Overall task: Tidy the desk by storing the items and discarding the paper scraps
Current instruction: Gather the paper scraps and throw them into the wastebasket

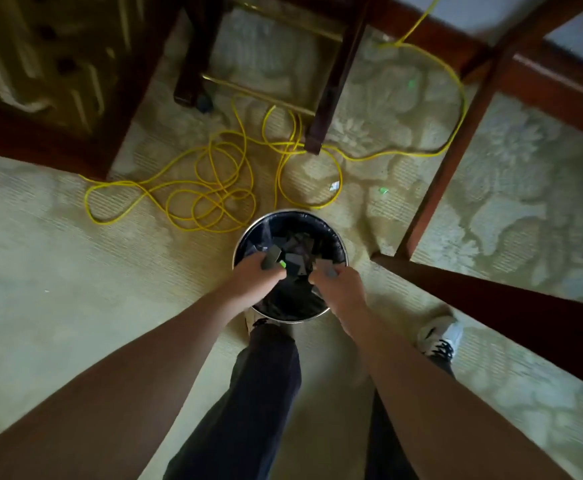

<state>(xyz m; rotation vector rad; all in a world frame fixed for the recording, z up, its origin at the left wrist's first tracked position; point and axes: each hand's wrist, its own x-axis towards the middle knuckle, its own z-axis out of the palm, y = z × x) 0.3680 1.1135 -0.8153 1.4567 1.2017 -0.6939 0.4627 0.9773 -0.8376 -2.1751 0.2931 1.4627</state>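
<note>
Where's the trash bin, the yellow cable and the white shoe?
trash bin (293,212): head view, far edge of its rim.
yellow cable (226,195): head view, tangled coils on the carpet.
white shoe (441,332): head view, white toe part.

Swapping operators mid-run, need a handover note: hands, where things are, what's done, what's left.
Left hand: grips grey scraps plus a green bit, over the bin.
Right hand: pinches a paper scrap, also over the bin.
Done: a pile of discarded scraps already lies in the black-lined bin.
Left: drop both handfuls. Then pick up the white scrap and the green scrap lying on the carpet beyond the bin.
The desktop is out of view, so the state of item storage cannot be judged.
</note>
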